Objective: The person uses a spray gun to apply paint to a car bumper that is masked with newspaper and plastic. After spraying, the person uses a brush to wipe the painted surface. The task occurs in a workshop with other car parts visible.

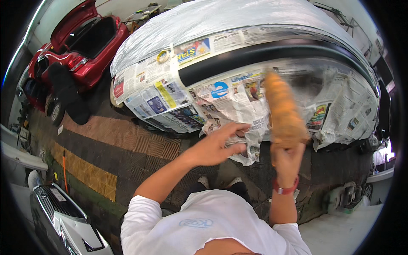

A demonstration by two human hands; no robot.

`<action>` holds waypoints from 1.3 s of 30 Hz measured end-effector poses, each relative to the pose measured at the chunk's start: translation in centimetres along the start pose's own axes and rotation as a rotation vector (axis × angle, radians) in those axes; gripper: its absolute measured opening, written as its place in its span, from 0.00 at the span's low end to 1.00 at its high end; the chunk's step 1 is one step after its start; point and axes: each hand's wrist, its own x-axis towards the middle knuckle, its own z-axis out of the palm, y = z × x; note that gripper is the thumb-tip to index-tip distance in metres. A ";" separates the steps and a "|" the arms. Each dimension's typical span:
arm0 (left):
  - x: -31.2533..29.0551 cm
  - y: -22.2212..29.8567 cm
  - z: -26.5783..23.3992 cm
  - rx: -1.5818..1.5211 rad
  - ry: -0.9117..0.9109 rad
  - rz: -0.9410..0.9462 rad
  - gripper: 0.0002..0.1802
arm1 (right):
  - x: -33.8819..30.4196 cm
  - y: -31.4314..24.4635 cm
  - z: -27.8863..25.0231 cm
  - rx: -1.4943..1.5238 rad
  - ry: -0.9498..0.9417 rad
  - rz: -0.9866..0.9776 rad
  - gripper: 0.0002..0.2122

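Note:
In front of me stands a car masked with newspaper sheets (170, 95), with a long black trim strip (229, 59) left bare between them. My right hand (288, 155) is closed round the lower end of a long, fuzzy orange duster (282, 102), blurred by motion. The duster's upper end is over the newspaper just below the black strip; I cannot tell whether it touches. My left hand (219, 144) is open, fingers and thumb apart, by the loose, crumpled lower edge of a newspaper sheet (238, 110). A yellow roll of tape (162, 56) rests on the paper at upper left.
A silvery plastic sheet (255, 15) covers the car's upper part. To the left stands a red car (80, 51) with its trunk raised and a dark long panel (68, 93) beside it. A white car front (68, 216) is at lower left, with yellow floor matting (91, 172) nearby.

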 end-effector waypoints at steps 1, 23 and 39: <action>0.3 2.0 1.8 -0.047 0.053 0.062 0.26 | 0.2 -0.2 0.9 -0.148 -0.124 -0.118 0.25; 21.3 18.1 16.0 -0.558 0.446 -0.061 0.16 | -8.2 16.7 -28.7 -0.260 -0.725 0.199 0.13; 27.4 16.1 10.7 -0.220 0.684 -0.239 0.10 | -13.1 22.3 -46.0 -0.405 -0.359 0.330 0.12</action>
